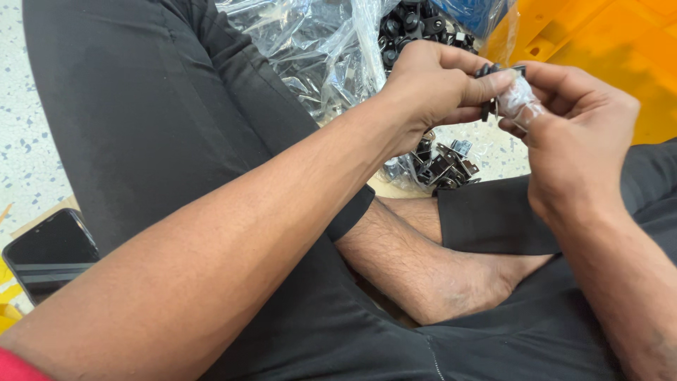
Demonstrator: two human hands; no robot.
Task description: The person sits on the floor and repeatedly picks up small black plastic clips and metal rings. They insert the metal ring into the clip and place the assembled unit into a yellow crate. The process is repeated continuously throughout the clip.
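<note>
While the person sits cross-legged on the floor in black trousers (176,127), both hands meet in front of the body, above the bare foot (451,282). Nearest to the camera, at the lower left, a dark phone (49,254) lies flat on the speckled floor (21,106), well apart from the hands.

The left hand (430,88) comes in from the left and is closed in a pinch: its thumb and fingers grip a small black part (488,92). The part stands between the two hands, just at the tips of the left fingers, and its long axis seems close to upright, though most of it is hidden. The right hand (578,134) comes from the right and is also closed, holding a small clear plastic sachet (520,99) that touches the black part. Both hands are equally near to it; the part lies to the right of the left hand and to the left of the right one.

Below the hands, a clear bag (437,166) on the floor holds grey metal brackets with black pieces. Farther away, a larger clear plastic bag (317,49) lies open, and black round parts (416,21) are heaped in it. Behind, an orange crate (606,42) and something blue (472,14) are partly visible.
</note>
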